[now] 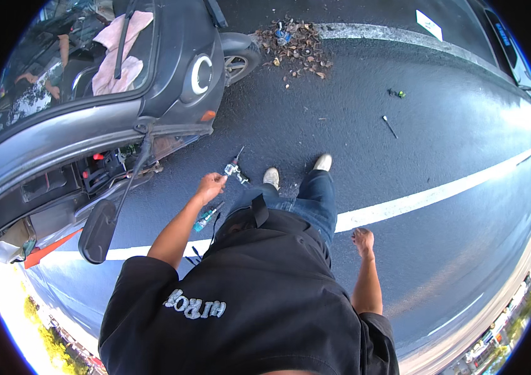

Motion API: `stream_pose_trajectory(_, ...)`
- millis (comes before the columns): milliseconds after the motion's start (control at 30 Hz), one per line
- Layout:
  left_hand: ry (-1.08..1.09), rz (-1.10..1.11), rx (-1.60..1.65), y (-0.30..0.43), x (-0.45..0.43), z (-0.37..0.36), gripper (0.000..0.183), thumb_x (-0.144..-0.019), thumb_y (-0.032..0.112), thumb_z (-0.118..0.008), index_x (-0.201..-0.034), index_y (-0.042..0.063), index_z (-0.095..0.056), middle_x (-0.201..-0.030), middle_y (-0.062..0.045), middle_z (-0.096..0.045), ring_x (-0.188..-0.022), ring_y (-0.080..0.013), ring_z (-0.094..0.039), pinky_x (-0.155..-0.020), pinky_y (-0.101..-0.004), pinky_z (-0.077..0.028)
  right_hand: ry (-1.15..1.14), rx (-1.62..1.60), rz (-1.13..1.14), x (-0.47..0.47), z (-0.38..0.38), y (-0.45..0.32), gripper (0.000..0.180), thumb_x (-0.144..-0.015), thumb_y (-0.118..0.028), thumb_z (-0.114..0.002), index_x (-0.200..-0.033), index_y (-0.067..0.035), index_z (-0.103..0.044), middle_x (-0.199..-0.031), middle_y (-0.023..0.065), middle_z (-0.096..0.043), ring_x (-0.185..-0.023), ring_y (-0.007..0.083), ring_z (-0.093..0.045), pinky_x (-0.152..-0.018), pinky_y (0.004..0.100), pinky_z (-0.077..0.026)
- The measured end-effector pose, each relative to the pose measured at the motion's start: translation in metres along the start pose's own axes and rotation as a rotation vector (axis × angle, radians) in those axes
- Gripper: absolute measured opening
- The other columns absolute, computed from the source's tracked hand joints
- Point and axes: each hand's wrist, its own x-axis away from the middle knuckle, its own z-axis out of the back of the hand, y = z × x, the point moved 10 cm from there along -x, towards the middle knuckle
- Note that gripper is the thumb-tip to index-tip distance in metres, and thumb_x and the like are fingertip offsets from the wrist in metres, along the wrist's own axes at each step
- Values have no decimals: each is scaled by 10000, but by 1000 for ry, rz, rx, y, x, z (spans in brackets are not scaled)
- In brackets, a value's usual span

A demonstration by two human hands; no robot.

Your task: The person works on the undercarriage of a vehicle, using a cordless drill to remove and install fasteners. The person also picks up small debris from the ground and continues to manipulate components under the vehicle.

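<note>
My left hand hangs in front of the vehicle with its fingers curled. Just beyond its fingertips shows a drill-like power tool with a long thin bit; whether the fingers touch it cannot be told. Below that hand, a teal and grey hand-held tool lies on the asphalt. My right hand hangs out to the side, fingers folded in and nothing visible in them. At left stands a dark grey vehicle, its lower front open onto inner parts. A mirror on a stalk sticks out from it.
A pink cloth shows by the windscreen wiper. Dry leaves lie around a blue object beside the front wheel. A thin rod with a pale end and a small black-and-green item lie ahead. Another vehicle stands far right.
</note>
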Motion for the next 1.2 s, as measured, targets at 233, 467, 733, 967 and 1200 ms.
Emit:
stream_pose_trajectory(233,271,285,182,19,-47,0,350,-1017,361,-661,-1012,12,-686,-855,-98,-713,-671,-152,-665,-615,-302,-539,-72,656,232,-233,132,-154,327,-862,-272,-583,-857,8,-750,-997,301,-710,-984,439,-711,-832,500,-556)
stream_pose_trajectory(467,234,449,258,92,-49,-113,360,-976,329,-703,-936,-28,-705,-774,-105,-704,-655,-175,-669,-578,-331,-547,-27,673,335,-428,281,-451,340,-895,-283,-557,-957,-36,-783,-1015,246,-736,-991,433,-711,-903,482,-554)
stream_pose_trajectory(733,348,135,98,273,-188,-127,321,-977,338,-693,-965,18,-718,-815,-129,-734,-745,-223,-701,-689,-373,-534,-57,718,543,-501,260,-739,393,-962,-362,-586,-1105,-41,-761,-913,133,-786,-917,281,-762,-873,400,-572)
stream_pose_trajectory(967,353,58,76,456,-432,-102,343,-1018,369,-604,-968,43,-696,-919,-153,-747,-848,-371,-715,-739,-424,-550,-246,979,650,-563,148,-852,330,-948,-341,-638,-1104,-77,-758,-963,163,-779,-963,338,-749,-888,426,-573)
stream_pose_trajectory(1200,95,17,321,575,-587,-196,290,-1022,309,-637,-1004,22,-670,-826,-113,-725,-734,-219,-710,-687,-354,-545,-352,1235,680,-723,-10,-946,302,-891,-287,-580,-1044,-125,-784,-1093,187,-744,-1052,405,-698,-955,481,-554)
